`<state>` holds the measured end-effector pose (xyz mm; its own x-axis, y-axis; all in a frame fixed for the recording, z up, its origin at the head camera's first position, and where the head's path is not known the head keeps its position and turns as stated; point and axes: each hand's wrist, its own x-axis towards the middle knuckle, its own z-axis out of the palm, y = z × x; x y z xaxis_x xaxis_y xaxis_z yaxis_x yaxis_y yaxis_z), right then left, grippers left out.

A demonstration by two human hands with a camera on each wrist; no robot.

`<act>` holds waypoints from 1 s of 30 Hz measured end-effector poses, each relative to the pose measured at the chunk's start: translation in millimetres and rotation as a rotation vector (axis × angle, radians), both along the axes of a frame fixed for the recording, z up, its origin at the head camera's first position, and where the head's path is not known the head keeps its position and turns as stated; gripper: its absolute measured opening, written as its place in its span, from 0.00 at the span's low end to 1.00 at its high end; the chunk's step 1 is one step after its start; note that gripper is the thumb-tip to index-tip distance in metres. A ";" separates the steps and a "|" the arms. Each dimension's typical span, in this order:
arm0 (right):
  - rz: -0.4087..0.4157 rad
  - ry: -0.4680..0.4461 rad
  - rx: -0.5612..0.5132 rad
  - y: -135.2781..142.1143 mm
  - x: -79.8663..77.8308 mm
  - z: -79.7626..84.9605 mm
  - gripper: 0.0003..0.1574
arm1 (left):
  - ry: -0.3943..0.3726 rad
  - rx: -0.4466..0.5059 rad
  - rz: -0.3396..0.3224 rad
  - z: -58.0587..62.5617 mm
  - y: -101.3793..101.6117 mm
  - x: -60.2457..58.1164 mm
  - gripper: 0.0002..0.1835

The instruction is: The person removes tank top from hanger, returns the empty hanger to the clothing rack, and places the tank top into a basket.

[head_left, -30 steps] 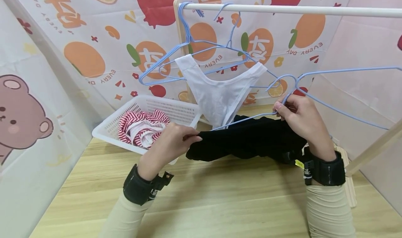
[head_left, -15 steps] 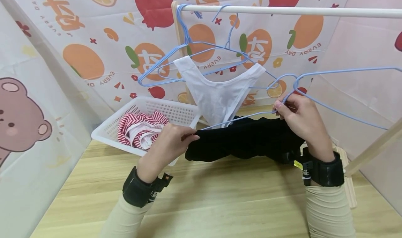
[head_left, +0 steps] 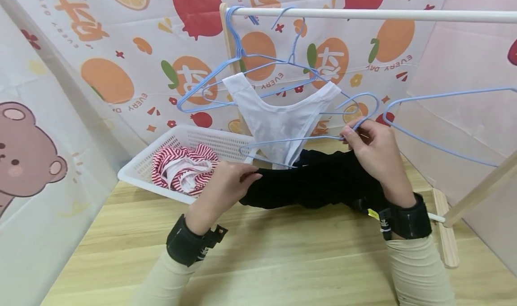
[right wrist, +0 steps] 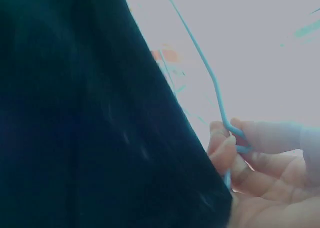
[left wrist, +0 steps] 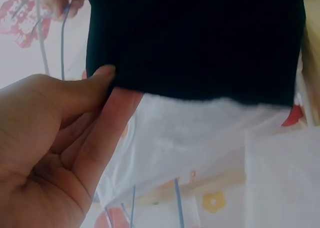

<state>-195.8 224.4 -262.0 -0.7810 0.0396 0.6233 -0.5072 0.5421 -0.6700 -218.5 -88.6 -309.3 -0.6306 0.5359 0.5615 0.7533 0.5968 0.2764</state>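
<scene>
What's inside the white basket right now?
A bunched red-and-white striped cloth lies in the white basket. The left hand hides part of its near right side, so anything there, or beneath the cloth, can't be seen.

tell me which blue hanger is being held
The blue hanger pinched by the right hand just below its hook, which is off the white rail; the other blue hangers are in neither hand.

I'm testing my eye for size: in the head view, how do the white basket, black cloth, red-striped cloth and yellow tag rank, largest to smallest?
1. White basket and black cloth: look alike, both partly covered, so unranked
2. Red-striped cloth
3. Yellow tag
</scene>
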 end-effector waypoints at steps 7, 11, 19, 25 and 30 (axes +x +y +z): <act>-0.011 0.021 0.068 -12.1 1.1 -4.2 0.12 | 0.025 -0.006 -0.041 -7.3 11.2 1.3 0.03; 0.015 0.046 0.103 -15.2 5.4 -5.3 0.10 | 0.030 -0.024 -0.069 -9.8 15.4 1.5 0.06; 0.115 0.093 0.017 -23.6 13.6 -3.2 0.08 | 0.001 -0.061 -0.104 -16.0 19.6 3.0 0.08; 0.146 0.180 -0.034 -30.9 24.0 1.2 0.06 | 0.000 -0.098 -0.134 -21.6 25.8 3.9 0.11; 0.191 0.230 -0.119 -33.7 30.0 3.4 0.09 | 0.017 -0.108 -0.158 -25.6 28.9 3.4 0.09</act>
<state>-165.8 190.7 -258.5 -0.6206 -0.0112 0.7841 -0.7376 0.3476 -0.5789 -215.1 -59.7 -334.8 -0.5249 0.6852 0.5050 0.8439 0.4964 0.2035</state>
